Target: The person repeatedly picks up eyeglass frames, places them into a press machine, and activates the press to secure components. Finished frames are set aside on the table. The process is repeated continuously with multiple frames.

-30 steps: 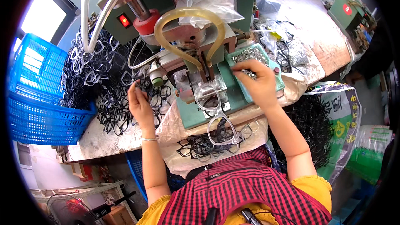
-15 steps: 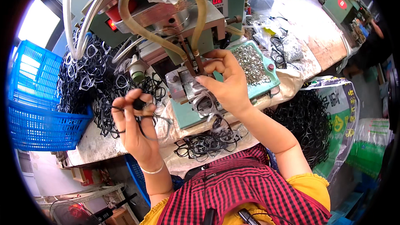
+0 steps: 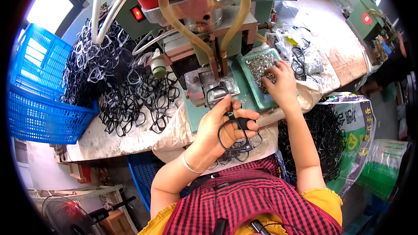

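Note:
My left hand [image 3: 209, 141] is closed on a black eyeglass frame [image 3: 219, 135], one rim hanging below the fingers and the other raised by the metal fixture [image 3: 222, 89] of a bench machine [image 3: 237, 32]. Something black is wrapped around or held at one finger. At the green tray [image 3: 260, 102], my right hand [image 3: 282, 85] has its curled fingertips down among small shiny metal parts [image 3: 257, 67]. Whatever lies between those fingertips is too small to make out.
Black eyeglass frames [image 3: 126, 119] are heaped on the left of the bench beside blue baskets [image 3: 39, 124]. More frames fill a sack [image 3: 355, 126] on the right. Yellowish hoses [image 3: 246, 4] loop down over the fixture. A person [image 3: 389, 63] is at the far right.
My left hand has moved right with the eyeglass frame, from beside the heap to the fixture. My right hand has left the fixture and gone right to the tray. The view has shifted slightly.

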Available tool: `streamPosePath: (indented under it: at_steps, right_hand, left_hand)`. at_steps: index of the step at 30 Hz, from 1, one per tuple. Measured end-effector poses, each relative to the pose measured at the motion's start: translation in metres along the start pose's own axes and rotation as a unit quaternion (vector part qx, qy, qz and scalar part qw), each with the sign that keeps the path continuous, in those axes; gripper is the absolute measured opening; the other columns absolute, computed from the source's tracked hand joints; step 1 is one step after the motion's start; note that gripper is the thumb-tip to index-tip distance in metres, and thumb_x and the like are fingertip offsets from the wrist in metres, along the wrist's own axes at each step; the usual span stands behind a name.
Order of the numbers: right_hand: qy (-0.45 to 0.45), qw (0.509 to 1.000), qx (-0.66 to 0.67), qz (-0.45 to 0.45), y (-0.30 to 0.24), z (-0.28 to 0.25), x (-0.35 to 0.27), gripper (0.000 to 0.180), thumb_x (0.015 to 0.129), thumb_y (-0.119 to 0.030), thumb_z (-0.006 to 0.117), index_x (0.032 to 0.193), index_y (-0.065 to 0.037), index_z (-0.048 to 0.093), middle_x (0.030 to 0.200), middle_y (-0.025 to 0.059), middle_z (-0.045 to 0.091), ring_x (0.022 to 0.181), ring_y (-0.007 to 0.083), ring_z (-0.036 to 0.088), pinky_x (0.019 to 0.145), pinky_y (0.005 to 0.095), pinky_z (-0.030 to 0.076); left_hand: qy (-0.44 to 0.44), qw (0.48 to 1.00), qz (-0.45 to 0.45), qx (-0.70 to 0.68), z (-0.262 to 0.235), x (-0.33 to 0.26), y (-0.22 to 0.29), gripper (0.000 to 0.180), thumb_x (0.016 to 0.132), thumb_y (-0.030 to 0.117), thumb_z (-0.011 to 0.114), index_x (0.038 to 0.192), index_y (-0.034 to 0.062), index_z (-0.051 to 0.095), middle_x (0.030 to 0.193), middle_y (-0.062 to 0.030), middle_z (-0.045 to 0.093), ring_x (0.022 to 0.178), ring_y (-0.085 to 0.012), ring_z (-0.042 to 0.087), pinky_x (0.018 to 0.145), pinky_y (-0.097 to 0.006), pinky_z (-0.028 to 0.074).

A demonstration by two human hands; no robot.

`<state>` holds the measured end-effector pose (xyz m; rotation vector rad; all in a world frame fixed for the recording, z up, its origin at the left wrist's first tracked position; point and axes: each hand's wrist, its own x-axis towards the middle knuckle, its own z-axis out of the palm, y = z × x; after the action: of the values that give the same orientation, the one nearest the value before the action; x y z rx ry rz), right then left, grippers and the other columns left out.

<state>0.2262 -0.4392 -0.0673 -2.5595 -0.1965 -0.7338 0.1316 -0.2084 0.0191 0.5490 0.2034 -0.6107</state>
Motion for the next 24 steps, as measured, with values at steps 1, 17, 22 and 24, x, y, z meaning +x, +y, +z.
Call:
streamPosePath:
  at_steps: [1,17,22,24]
  right_hand:
    - [0.014,1.0,0.008,0.003,0.009,0.003,-0.004,0.02,0.075,-0.017,0.079,0.093,-0.008,0.075,0.121,0.0211,0.066,0.126,0.0388,0.054,0.106,0.046,0.043]
    - [0.095,0.987,0.114,-0.057,0.028,0.0,-0.009,0.01,0.084,-0.012,0.071,0.091,-0.006,0.075,0.1,0.0127,0.074,0.099,0.0316,0.069,0.089,0.0387,0.053]
    - [0.032,0.982,0.182,-0.032,0.012,-0.005,-0.005,0.011,0.084,-0.013,0.073,0.093,-0.008,0.076,0.09,0.0089,0.073,0.085,0.0267,0.068,0.079,0.0358,0.053]
    - [0.014,0.981,0.188,-0.04,0.017,-0.01,-0.004,0.012,0.084,-0.012,0.073,0.094,-0.008,0.076,0.09,0.0091,0.073,0.085,0.0256,0.068,0.078,0.035,0.053]
  left_hand:
    - [0.003,1.0,-0.004,-0.007,0.0,0.0,-0.001,0.031,0.109,0.038,0.041,0.102,0.0097,0.052,0.096,-0.0203,0.073,0.077,-0.0305,0.072,0.065,-0.041,0.061]
    - [0.102,0.623,-0.155,0.76,-0.142,-0.116,0.01,0.067,0.089,0.04,0.077,0.132,-0.0076,0.056,0.114,-0.0214,0.069,0.106,-0.029,0.068,0.097,-0.039,0.053]
    - [0.207,0.629,0.03,0.749,-0.252,-0.062,-0.101,0.109,0.076,0.05,0.085,0.152,-0.0062,0.031,0.148,-0.0307,0.046,0.133,-0.0369,0.052,0.111,-0.043,0.042]
    - [0.203,0.643,0.016,0.739,-0.181,-0.026,-0.111,0.103,0.077,0.052,0.083,0.148,-0.0055,0.038,0.139,-0.0318,0.054,0.125,-0.0413,0.058,0.107,-0.047,0.045]
